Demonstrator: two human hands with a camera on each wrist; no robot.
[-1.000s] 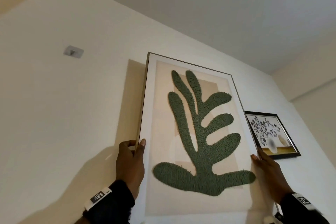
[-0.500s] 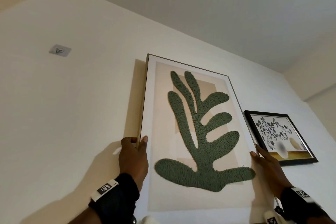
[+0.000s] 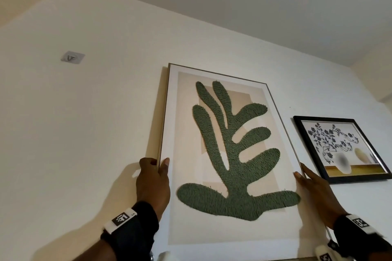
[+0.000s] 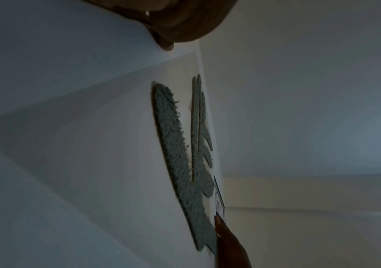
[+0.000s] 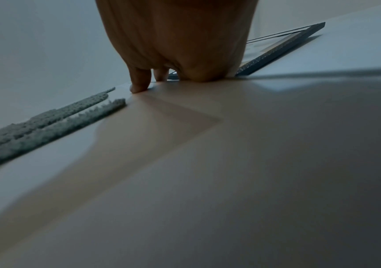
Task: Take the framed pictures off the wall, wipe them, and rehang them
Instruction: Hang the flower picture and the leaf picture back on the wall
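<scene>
Two hands [image 3: 153, 180] flanking framed picture [image 3: 229, 154]

- Head view: evenly lit and sharp; soft shadow on the cream wall [image 3: 89, 133] left of the tall pale-framed picture with a green tufted leaf shape [image 3: 229, 154] and below the left hand [image 3: 152, 180]; wide-angle bowing toward the edges; small blurred oval patch on the black-framed floral print [image 3: 341, 150].
- Left wrist view: dim, bluish, grainy; diagonal shadow across the picture's face [image 4: 93, 145]; hand [image 4: 185, 20] out of focus.
- Right wrist view: dim; hand [image 5: 178, 39] blurred, near surface soft, dark toward the right.
</scene>
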